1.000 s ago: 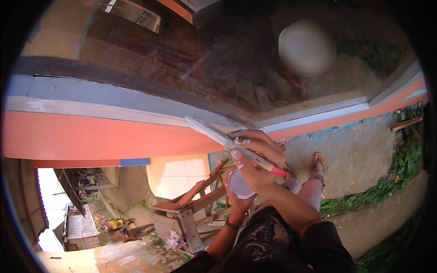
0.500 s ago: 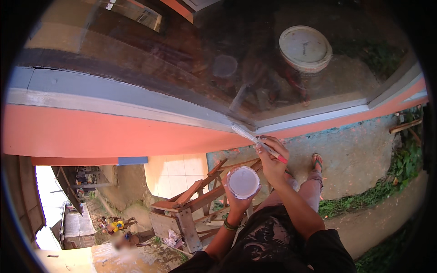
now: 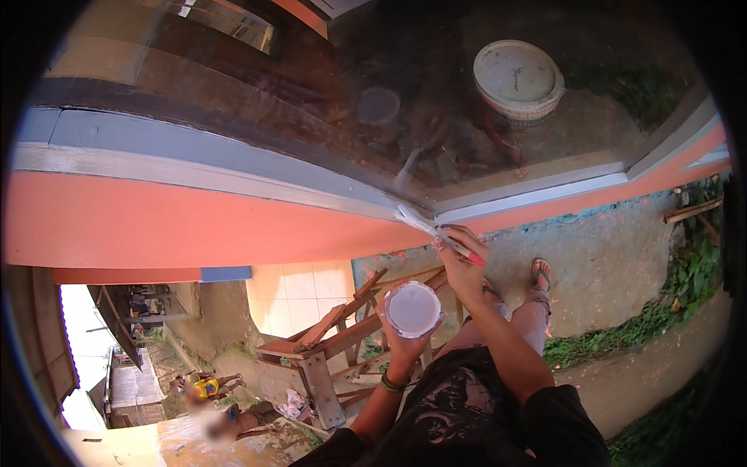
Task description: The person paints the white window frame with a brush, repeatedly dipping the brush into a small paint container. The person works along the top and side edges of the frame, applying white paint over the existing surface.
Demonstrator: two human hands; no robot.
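Note:
My right hand is closed around the handle of a paintbrush, whose red end sticks out behind my fingers. White paint coats its bristles, which touch the grey-white window frame close to its corner. In my left hand I hold a round paint cup from below, and pale paint shows inside it. The cup is below and left of the brush, apart from it. Above the frame, the dark window glass reflects the cup and my arms.
An orange wall runs under the frame. A wooden trestle stands left of my legs. Through or in the glass a lidded white bucket shows. Several people, one in a yellow shirt, are at the lower left. Plants edge the concrete at right.
The brush and my right hand have shifted very slightly left and down along the frame. The cup has moved a little left. Both hands keep their hold.

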